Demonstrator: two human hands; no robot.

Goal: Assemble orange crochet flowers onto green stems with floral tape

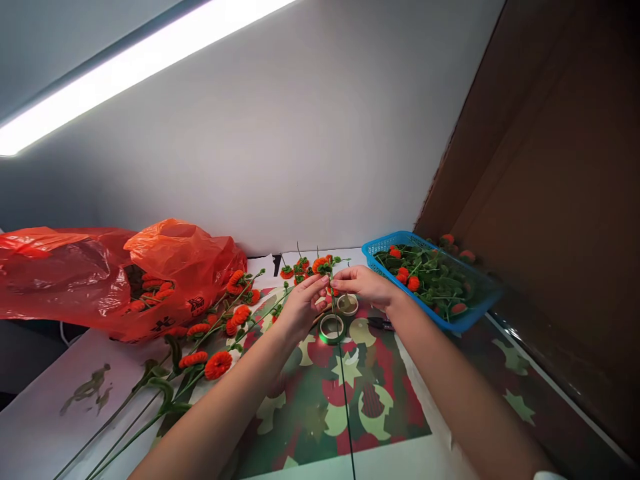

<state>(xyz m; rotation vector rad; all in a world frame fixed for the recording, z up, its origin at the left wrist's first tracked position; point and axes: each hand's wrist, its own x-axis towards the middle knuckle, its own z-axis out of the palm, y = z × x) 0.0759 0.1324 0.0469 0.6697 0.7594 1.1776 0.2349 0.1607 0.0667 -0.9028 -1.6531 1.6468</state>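
My left hand and my right hand meet near the middle of the view, their fingers closed around the upper part of a thin green stem. The stem runs down toward the front edge of the view. An orange flower with green parts sits at its top, just above my fingertips. Below my hands, a green tape roll lies on the patterned mat, with a second roll right behind it.
An orange plastic bag holding orange flowers is at the left. Long-stemmed flowers lie in front of it. A blue basket of green stems and orange flowers stands at the right, beside a brown panel. Dark pliers lie near my right wrist.
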